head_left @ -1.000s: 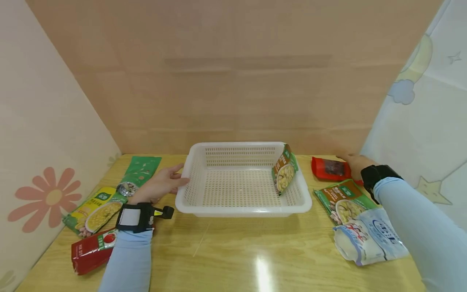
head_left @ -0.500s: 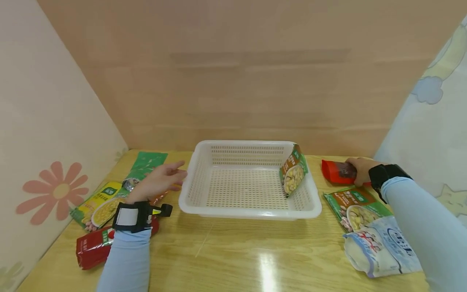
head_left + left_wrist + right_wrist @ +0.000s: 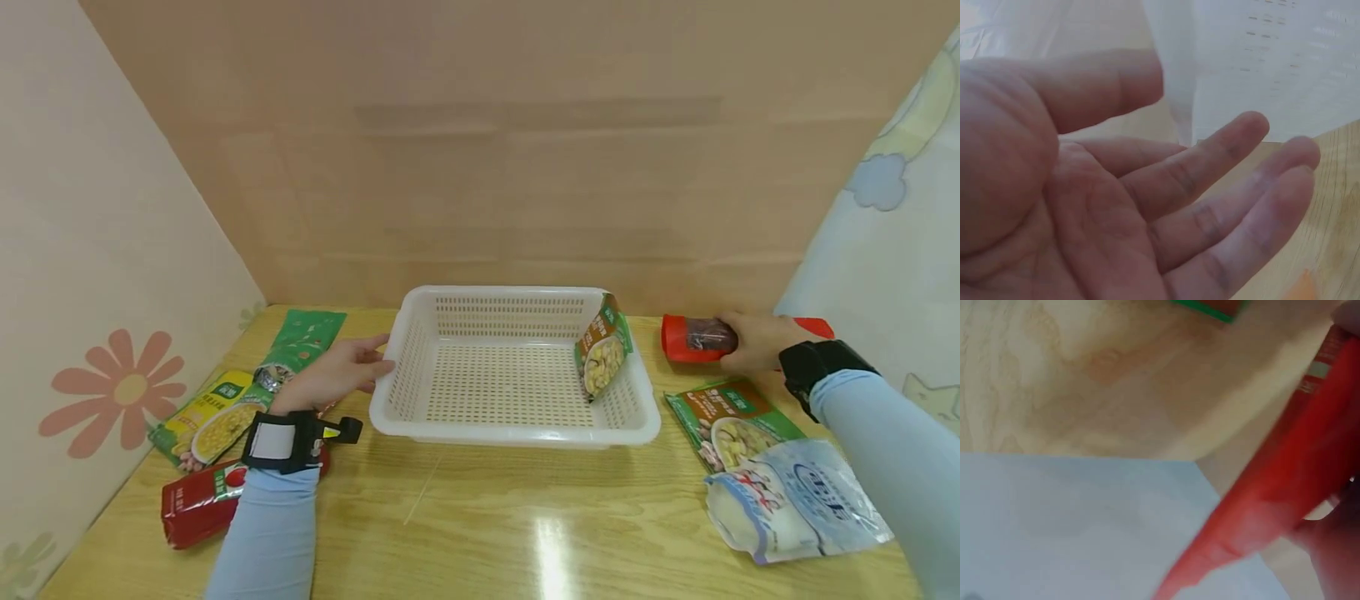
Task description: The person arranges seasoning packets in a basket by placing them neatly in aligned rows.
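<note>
Because the right hand (image 3: 761, 343) covers its middle, a red plastic pouch (image 3: 682, 342) with a dark window shows only its two ends in the head view. The right grip is closed about this pouch, at the far right of the bench (image 3: 480, 517); whether the pouch clears the surface cannot be told. In the right wrist view the pouch is blurred and the hand is cut off by the right edge.

The left grip is loose, fingers extended and spread. The left hand (image 3: 330, 379) lies at the left wall of a white, rectangular, perforated plastic basket (image 3: 517, 434); fingertip contact cannot be made out.

The basket contains one brown-and-green printed packet (image 3: 603, 354), leaning against the right wall with its top above the rim. To the right, a second, flat brown-and-green packet (image 3: 731, 423) is partly covered by a white-and-blue plastic bag (image 3: 795, 504).

To the left lie a green pouch (image 3: 303, 337), a yellow-and-green packet (image 3: 217, 412) and a glossy dark-red packet (image 3: 198, 504); the left forearm hides part of the last. An orange form (image 3: 1302, 289) at the lower edge of the left wrist view is too cut off to identify.
</note>
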`<state>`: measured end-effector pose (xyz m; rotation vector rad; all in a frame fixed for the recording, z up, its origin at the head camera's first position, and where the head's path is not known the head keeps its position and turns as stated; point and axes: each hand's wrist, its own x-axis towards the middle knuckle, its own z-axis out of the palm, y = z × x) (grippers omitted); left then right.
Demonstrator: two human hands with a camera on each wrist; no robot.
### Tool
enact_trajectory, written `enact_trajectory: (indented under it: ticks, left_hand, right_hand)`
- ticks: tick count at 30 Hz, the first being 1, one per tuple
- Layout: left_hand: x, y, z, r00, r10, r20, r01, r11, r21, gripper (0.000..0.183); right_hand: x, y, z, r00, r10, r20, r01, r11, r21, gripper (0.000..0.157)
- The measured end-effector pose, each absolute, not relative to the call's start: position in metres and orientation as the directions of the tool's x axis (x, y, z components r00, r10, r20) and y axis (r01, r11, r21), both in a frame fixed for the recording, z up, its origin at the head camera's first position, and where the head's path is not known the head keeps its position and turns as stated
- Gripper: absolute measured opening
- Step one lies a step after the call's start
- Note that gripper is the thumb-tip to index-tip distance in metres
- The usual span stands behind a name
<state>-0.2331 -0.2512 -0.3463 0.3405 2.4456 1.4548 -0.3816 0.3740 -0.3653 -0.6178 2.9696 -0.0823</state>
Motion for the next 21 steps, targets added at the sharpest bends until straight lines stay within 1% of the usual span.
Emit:
enact_trajectory:
  ticks: [4,7,11,14,16,18,21]
  left_hand:
    - [-0.231,-0.249,-0.345,-0.939,0.326,-0.11,0.067,0.485,0.872,0.061]
    - [-0.23,-0.248,-0.342,-0.948,0.3,-0.106,0.077,0.538,0.839,0.061]
    - [-0.226,-0.246,-0.332,-0.975,0.214,-0.065,0.088,0.637,0.766,0.06]
    - [-0.219,-0.242,-0.321,-0.987,0.16,-0.018,0.094,0.664,0.742,0.059]
    - [-0.214,-0.238,-0.313,-0.988,0.152,0.012,0.11,0.653,0.75,0.059]
    - [-0.207,-0.229,-0.304,-0.986,0.161,0.033,0.126,0.611,0.782,0.058]
    - [-0.197,-0.206,-0.293,-0.973,0.213,0.091,0.184,0.473,0.862,0.054]
  right_hand:
    - [-0.368,0.367,-0.345,-0.908,-0.416,-0.05,-0.415,0.91,-0.029,0.065]
    - [-0.353,0.36,-0.324,-0.904,-0.425,-0.048,-0.422,0.905,-0.059,0.063]
    - [-0.326,0.349,-0.299,-0.914,-0.406,-0.022,-0.401,0.91,-0.103,0.06]
    - [-0.302,0.337,-0.285,-0.912,-0.407,0.047,-0.41,0.909,-0.076,0.058]
    - [-0.286,0.327,-0.278,-0.905,-0.415,0.098,-0.421,0.905,-0.059,0.059]
    - [-0.269,0.315,-0.274,-0.898,-0.416,0.142,-0.427,0.903,-0.052,0.061]
    - [-0.245,0.296,-0.269,-0.884,-0.425,0.197,-0.445,0.893,-0.069,0.065]
